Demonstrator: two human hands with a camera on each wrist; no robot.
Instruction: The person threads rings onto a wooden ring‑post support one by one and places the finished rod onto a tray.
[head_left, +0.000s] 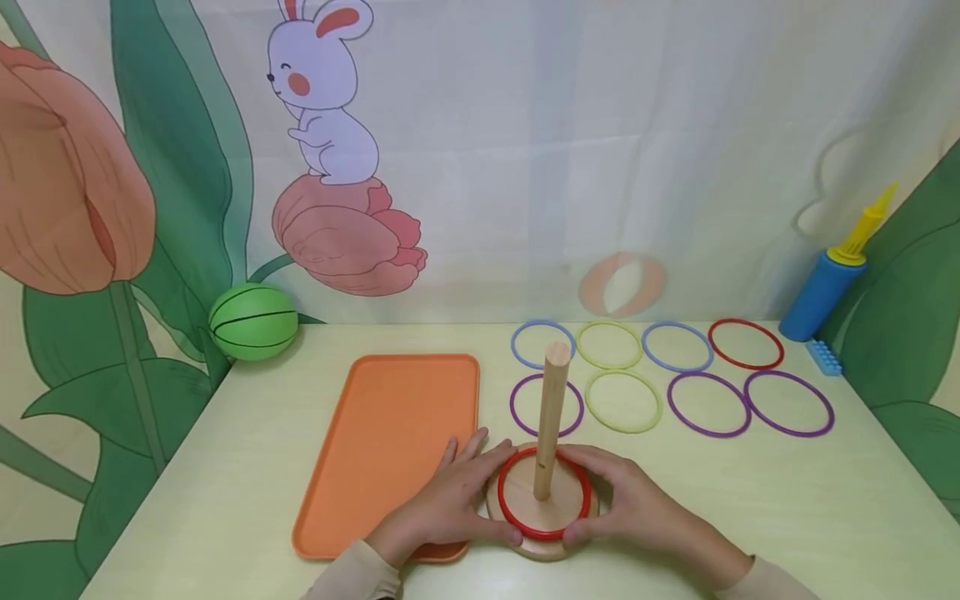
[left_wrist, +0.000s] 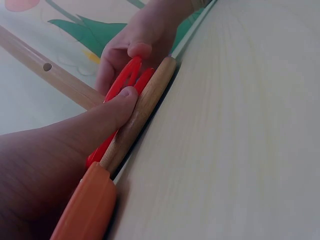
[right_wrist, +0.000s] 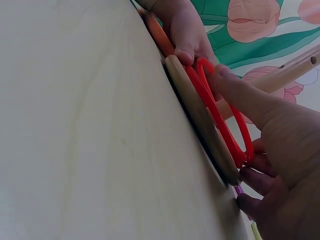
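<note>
A wooden peg (head_left: 552,408) stands upright on a round wooden base (head_left: 564,500). Around its foot are two red rings (head_left: 543,534); the wrist views show the lower one lying on the base and the upper one (right_wrist: 245,132) tilted, raised on the thumb side. My left hand (head_left: 450,500) holds the left side of the rings, its thumb (left_wrist: 128,95) at the lower ring by the base edge. From the right, my right hand (head_left: 637,500) grips the upper ring, thumb (right_wrist: 227,77) on its raised part. The left fingers' contact is partly hidden.
An orange tray (head_left: 397,442) lies left of the base, under the left hand's side. Behind the peg, several rings lie in two rows, including a purple ring (head_left: 789,404) and a red ring (head_left: 746,344). A green ball (head_left: 253,322) and a blue pump (head_left: 821,296) stand at the back corners.
</note>
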